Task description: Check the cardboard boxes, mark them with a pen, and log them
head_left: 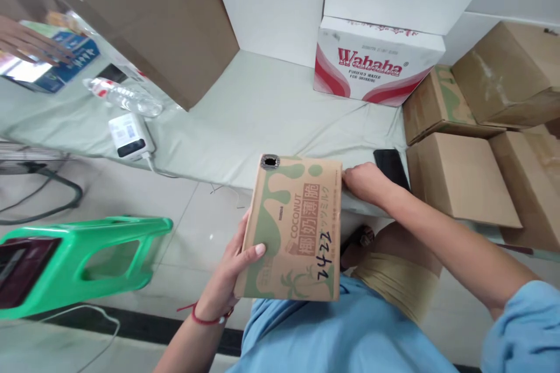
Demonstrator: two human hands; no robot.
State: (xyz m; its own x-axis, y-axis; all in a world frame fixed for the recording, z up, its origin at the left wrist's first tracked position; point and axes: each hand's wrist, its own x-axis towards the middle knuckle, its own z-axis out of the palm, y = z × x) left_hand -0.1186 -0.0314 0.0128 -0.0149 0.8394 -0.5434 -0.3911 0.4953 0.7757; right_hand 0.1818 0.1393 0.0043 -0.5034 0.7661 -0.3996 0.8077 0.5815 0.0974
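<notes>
A brown coconut carton [280,233] with green drip shapes and the handwritten number 2422 is held over my lap, at the table's front edge. My left hand [240,256] grips its left side, thumb on the printed face and the other fingers hidden behind. At the carton's upper right edge is my right hand [363,182], its fingers curled together; whatever they hold is too small to tell. A round black-rimmed hole or mark [270,162] shows at the carton's upper left corner. Just right of my right hand lies a black phone [391,168].
A Wahaha box [371,64] stands against the white wall. Brown cartons [464,178] fill the table's right side. Leftward are a large brown panel [157,17], a plastic bottle [131,98], a white power bank [131,135] and another person's hand [35,41]. A green stool [87,262] stands below.
</notes>
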